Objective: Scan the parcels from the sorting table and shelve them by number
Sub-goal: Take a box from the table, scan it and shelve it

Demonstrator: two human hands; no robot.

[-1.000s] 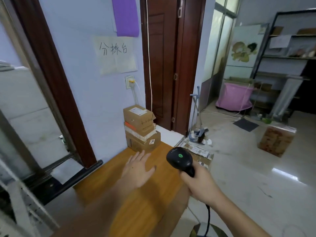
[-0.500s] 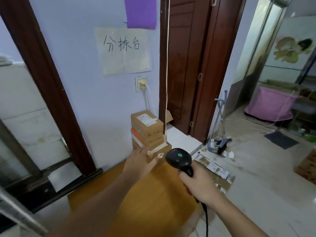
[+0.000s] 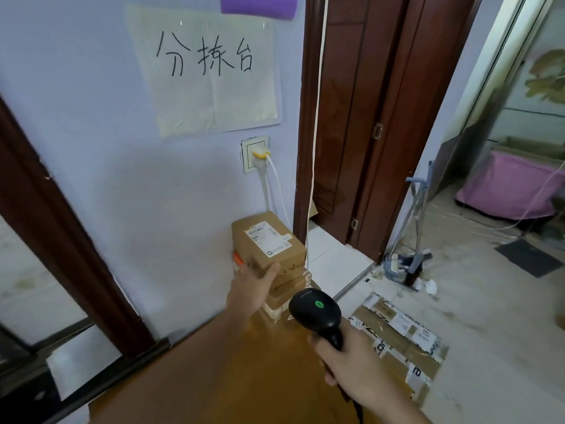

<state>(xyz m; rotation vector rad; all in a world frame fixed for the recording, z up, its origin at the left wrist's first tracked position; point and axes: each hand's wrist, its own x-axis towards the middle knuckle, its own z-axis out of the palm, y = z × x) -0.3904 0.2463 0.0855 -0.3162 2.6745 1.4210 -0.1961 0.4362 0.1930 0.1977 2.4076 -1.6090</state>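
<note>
Now closing on centre frame: left hand (image 3: pixel 253 287), up off the table (image 3: pixel 244 377), fingers apart touching top parcel (image 3: pixel 269 247). Right hand (image 3: pixel 354 367) clamped round scanner (image 3: pixel 318 312). Pick-up imminent.

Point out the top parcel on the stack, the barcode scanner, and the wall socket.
top parcel (image 3: pixel 267 240): head view, on its white shipping label, upper face.
barcode scanner (image 3: pixel 315 309): head view, on the black head near the green light.
wall socket (image 3: pixel 249 157): head view, on the plate's left side beside the plug.
</note>
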